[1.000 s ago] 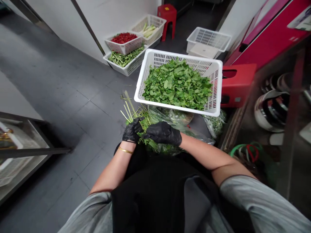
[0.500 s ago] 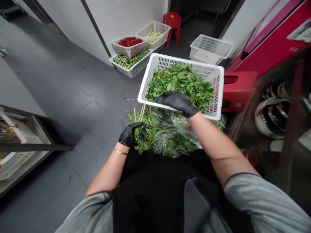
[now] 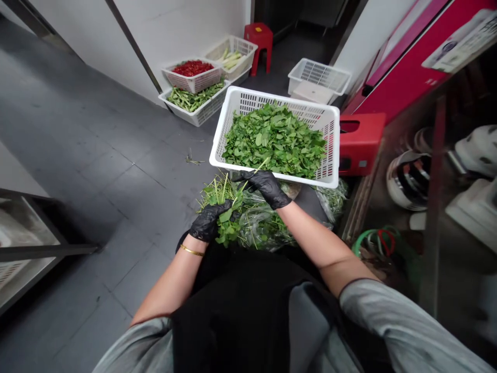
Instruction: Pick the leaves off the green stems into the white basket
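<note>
My left hand (image 3: 208,223), in a black glove, is closed around a bunch of leafy green stems (image 3: 223,204) held over my lap. My right hand (image 3: 264,186), also gloved in black, pinches one thin stem (image 3: 254,173) of that bunch near its top. Both hands are just in front of a white plastic basket (image 3: 332,150) heaped with picked green leaves (image 3: 274,140). Under the hands lies a clear plastic bag of more greens (image 3: 264,225).
Stacked white baskets hold red chillies (image 3: 193,68), green beans (image 3: 190,98) and pale stalks (image 3: 232,58) by the wall. An empty white basket (image 3: 319,76), two red stools (image 3: 359,142) (image 3: 259,36), a metal shelf with pots (image 3: 407,176) at right, and a rack (image 3: 31,248) at left.
My right hand has come back from over the basket of leaves to the bunch and pinched a stem. The left hand keeps holding the bunch.
</note>
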A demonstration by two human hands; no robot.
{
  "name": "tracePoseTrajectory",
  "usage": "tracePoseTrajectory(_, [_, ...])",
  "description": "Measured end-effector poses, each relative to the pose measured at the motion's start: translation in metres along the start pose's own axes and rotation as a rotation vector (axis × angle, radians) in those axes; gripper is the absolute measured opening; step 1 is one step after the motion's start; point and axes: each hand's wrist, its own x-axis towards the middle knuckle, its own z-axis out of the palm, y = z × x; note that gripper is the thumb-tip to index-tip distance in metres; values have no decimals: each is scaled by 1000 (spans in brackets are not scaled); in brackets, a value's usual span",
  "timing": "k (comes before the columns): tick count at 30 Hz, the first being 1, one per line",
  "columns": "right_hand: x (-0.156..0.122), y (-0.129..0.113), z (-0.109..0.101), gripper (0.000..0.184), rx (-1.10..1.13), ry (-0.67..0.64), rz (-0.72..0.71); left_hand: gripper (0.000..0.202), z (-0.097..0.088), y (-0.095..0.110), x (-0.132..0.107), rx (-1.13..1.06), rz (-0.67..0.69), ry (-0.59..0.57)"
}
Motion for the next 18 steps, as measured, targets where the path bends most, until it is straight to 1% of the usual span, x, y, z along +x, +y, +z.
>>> tracePoseTrajectory(1, [1, 3, 6, 52, 2, 8, 12, 28, 0, -2, 0, 61, 72, 17])
tracePoseTrajectory(2, [2, 7, 12, 51, -5, -14, 35, 28, 0, -2, 0, 132, 164, 38])
tracePoseTrajectory(4, [2, 11, 22, 47, -38, -115, 102, 24, 0, -1, 1, 308, 326, 81])
tracePoseTrajectory(5, [1, 12, 24, 45, -55, -173, 131, 20, 0, 0, 1, 400, 369, 108])
tracePoseTrajectory(7, [-3, 9, 20, 43, -62, -259, 181, 14, 0, 4, 0, 555, 402, 178])
tracePoseTrajectory(9, [-6, 4, 4, 42, -16, -288, 221, 10, -2, 7, -1, 618, 381, 202])
tracePoseTrajectory(10, [-8, 1, -7, 40, 43, -274, 221, 9, -3, 8, -2, 592, 360, 188])
tracePoseTrajectory(11, [-10, 0, -18, 39, 124, -226, 204, 7, -4, 9, -3, 527, 334, 168])
tracePoseTrajectory(13, [-12, 2, -34, 36, 286, -48, 134, 6, -6, 10, -3, 303, 253, 136])
tracePoseTrajectory(14, [-13, 6, -37, 36, 323, 49, 108, 7, -6, 10, -3, 167, 200, 127])
tracePoseTrajectory(15, [-13, 11, -36, 36, 316, 115, 102, 8, -4, 9, -1, 37, 141, 114])
tracePoseTrajectory(16, [-14, 17, -30, 37, 268, 137, 112, 11, -2, 7, 1, -74, 81, 96])
tracePoseTrajectory(17, [-14, 24, -19, 39, 199, 110, 130, 14, 1, 5, 3, -161, 25, 71])
tracePoseTrajectory(18, [-14, 30, -6, 42, 129, 46, 140, 15, 4, 3, 6, -220, -12, 49])
